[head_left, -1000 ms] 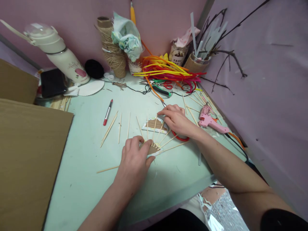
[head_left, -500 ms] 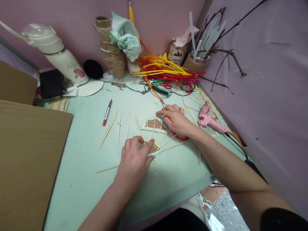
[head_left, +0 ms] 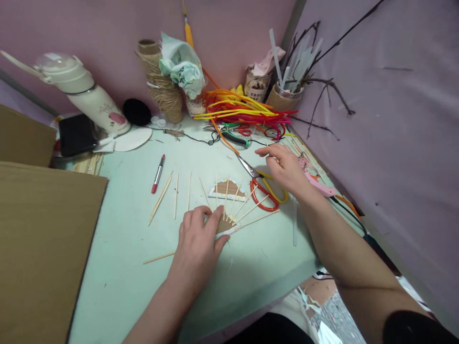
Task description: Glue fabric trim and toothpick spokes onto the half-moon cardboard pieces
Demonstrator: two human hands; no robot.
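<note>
My left hand (head_left: 201,231) presses on a small half-round cardboard piece (head_left: 225,226) with a pale fabric edge, its thumb and fingers closed on the left side. Several thin wooden sticks (head_left: 250,210) fan out from that piece; my fingers hide part of it. Just behind lies a second half-round cardboard piece (head_left: 223,188), with some sticks crossing over it. My right hand (head_left: 283,165) hovers above the table beside the scissors (head_left: 263,184), which have red and yellow handles. Its index finger is stretched out, and I see nothing held in it. The pink glue gun (head_left: 322,188) is partly hidden behind this hand.
Loose sticks (head_left: 159,199) and a red-capped marker (head_left: 158,174) lie to the left, near a large cardboard sheet (head_left: 46,239). At the back stand a bottle (head_left: 96,102), a twine roll (head_left: 161,81), colourful pipe cleaners (head_left: 244,106) and a jar of glue sticks (head_left: 285,98).
My right hand has moved right, away from the stick tips, uncovering the scissors and now covering part of the glue gun. My left hand stays on the cardboard piece. The view has shifted slightly.
</note>
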